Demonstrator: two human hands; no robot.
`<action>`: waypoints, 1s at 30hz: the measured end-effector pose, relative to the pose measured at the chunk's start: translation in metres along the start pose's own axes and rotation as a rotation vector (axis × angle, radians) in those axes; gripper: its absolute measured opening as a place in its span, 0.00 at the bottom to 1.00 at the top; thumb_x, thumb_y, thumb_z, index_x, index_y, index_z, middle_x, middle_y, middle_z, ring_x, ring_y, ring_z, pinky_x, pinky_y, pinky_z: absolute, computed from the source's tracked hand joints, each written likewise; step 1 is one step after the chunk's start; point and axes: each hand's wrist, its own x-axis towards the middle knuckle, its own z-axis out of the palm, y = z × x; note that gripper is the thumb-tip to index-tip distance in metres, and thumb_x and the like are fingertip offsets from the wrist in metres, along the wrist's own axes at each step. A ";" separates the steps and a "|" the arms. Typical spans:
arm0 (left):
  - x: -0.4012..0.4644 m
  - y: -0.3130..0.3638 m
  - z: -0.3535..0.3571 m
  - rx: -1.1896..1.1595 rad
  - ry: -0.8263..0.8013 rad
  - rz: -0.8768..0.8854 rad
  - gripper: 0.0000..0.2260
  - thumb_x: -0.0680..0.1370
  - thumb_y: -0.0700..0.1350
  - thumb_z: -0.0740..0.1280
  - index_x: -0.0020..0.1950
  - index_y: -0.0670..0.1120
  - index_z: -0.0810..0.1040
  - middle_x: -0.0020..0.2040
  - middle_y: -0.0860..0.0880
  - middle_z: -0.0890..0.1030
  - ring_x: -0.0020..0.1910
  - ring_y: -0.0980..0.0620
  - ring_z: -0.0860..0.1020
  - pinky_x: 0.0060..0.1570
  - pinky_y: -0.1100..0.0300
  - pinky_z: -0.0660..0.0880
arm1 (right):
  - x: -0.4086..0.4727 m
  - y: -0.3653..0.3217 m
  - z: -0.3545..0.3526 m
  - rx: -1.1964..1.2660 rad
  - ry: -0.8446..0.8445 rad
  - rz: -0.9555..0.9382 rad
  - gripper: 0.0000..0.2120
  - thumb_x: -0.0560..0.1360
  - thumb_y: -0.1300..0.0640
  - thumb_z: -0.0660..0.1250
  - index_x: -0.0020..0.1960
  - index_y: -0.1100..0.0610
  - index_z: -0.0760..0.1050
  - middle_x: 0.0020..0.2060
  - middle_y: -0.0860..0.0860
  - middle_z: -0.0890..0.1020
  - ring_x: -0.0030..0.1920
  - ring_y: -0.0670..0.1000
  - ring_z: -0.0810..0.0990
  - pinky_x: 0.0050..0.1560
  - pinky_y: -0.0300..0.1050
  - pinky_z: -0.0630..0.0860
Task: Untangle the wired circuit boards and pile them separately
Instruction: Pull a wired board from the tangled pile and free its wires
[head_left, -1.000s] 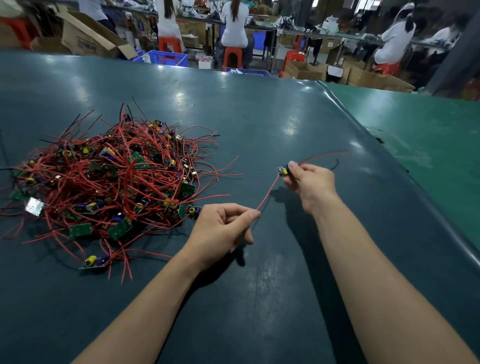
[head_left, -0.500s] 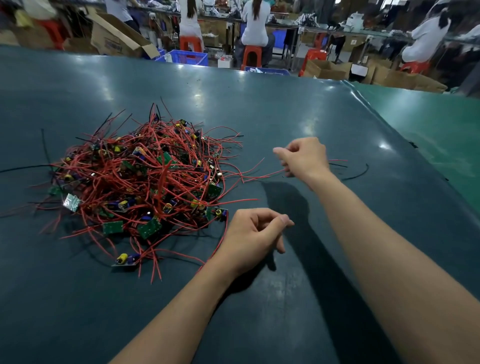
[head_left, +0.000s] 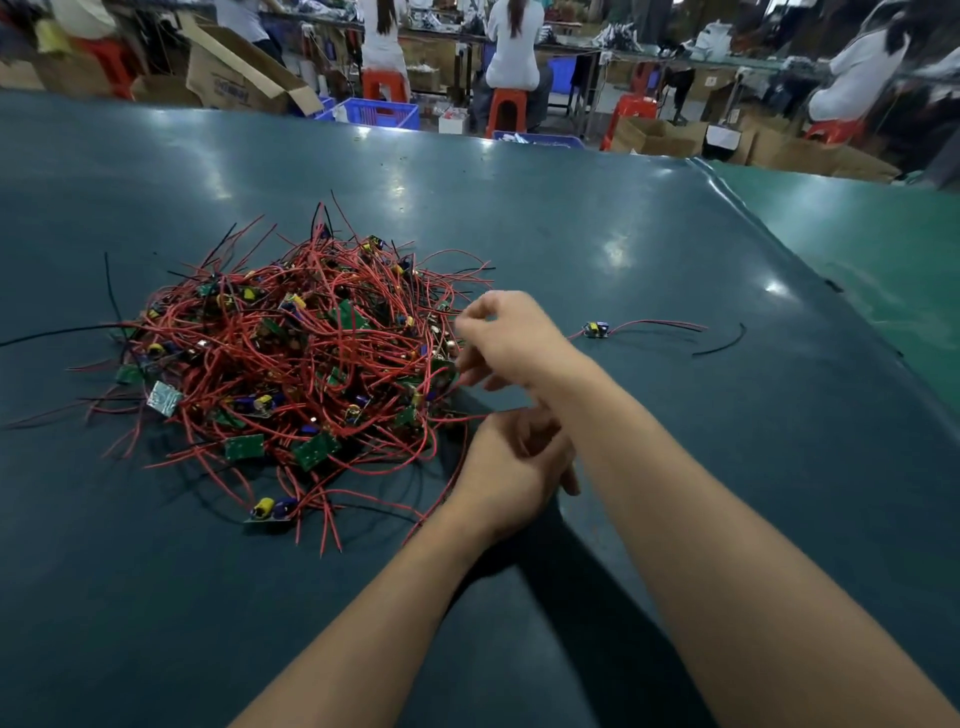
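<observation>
A tangled heap of small green circuit boards with red wires (head_left: 301, 364) lies on the dark green table (head_left: 156, 597). One separated board (head_left: 596, 329) lies alone to the right, its red wires trailing further right. My right hand (head_left: 511, 338) is blurred at the heap's right edge with its fingers curled against the wires; whether it holds one is unclear. My left hand (head_left: 511, 462) sits just below it at the heap's lower right corner. Its fingers are curled where a red wire (head_left: 475, 415) from the heap runs in.
A loose black wire piece (head_left: 722, 345) lies right of the separated board. A lighter green table (head_left: 883, 270) adjoins on the right. Beyond the far edge are cardboard boxes (head_left: 234, 78), blue crates, red stools and seated people.
My right hand let go of the single board on the right and swung back left to the heap. My left hand shifted up to the heap's lower right edge.
</observation>
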 end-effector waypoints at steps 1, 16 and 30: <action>0.000 0.000 0.001 -0.007 -0.011 0.013 0.12 0.71 0.42 0.63 0.28 0.48 0.76 0.26 0.46 0.77 0.28 0.47 0.72 0.32 0.55 0.66 | 0.003 0.003 -0.002 -0.133 -0.008 -0.009 0.06 0.78 0.58 0.68 0.43 0.57 0.77 0.38 0.57 0.83 0.33 0.53 0.82 0.32 0.44 0.80; 0.006 0.002 -0.001 -0.134 0.057 -0.035 0.06 0.81 0.37 0.64 0.47 0.38 0.80 0.26 0.46 0.77 0.17 0.57 0.64 0.20 0.68 0.62 | -0.032 -0.010 -0.116 0.536 0.077 -0.166 0.04 0.76 0.57 0.69 0.45 0.58 0.77 0.34 0.51 0.83 0.29 0.44 0.73 0.26 0.33 0.67; 0.007 0.002 0.011 -0.125 0.203 0.073 0.03 0.77 0.42 0.69 0.46 0.46 0.84 0.28 0.53 0.81 0.23 0.58 0.75 0.21 0.67 0.70 | -0.096 0.092 -0.026 1.179 0.138 0.006 0.10 0.69 0.62 0.67 0.50 0.61 0.78 0.37 0.55 0.84 0.32 0.50 0.81 0.31 0.40 0.78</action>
